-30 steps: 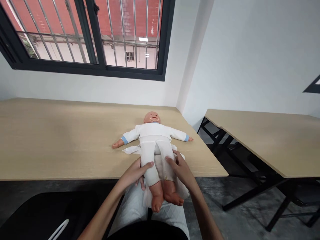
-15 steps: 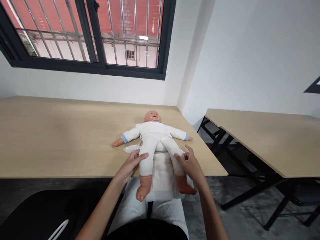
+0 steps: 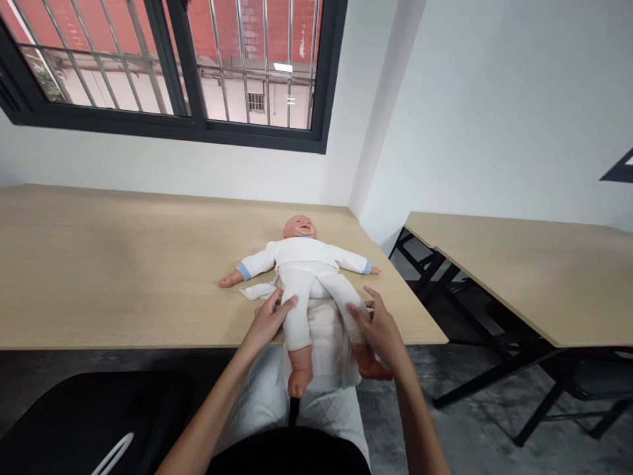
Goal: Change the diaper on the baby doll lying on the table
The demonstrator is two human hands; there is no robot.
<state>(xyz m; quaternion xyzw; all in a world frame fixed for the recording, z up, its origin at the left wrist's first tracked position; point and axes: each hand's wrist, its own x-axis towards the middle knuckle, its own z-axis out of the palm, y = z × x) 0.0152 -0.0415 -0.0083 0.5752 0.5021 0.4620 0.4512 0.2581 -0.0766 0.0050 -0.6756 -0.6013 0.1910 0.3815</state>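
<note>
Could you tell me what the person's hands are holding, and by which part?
They hold a baby doll by its legs: the left hand at the middle of one leg, the right hand low on the other, above the foot.

This looks like a plain training room, set up for practice on a baby doll (image 3: pixel 301 254) rather than for home use. The doll lies on a pale wooden bench (image 3: pixel 123 264), just ahead of the right grip (image 3: pixel 380 326). A matching bench (image 3: pixel 519 264) on black metal legs stands off to the right of that grip. Beyond it rise bare white walls (image 3: pixel 494 99) and a dark-framed window (image 3: pixel 198 128) with metal bars, and below is a rough concrete floor (image 3: pixel 445 376).
</note>
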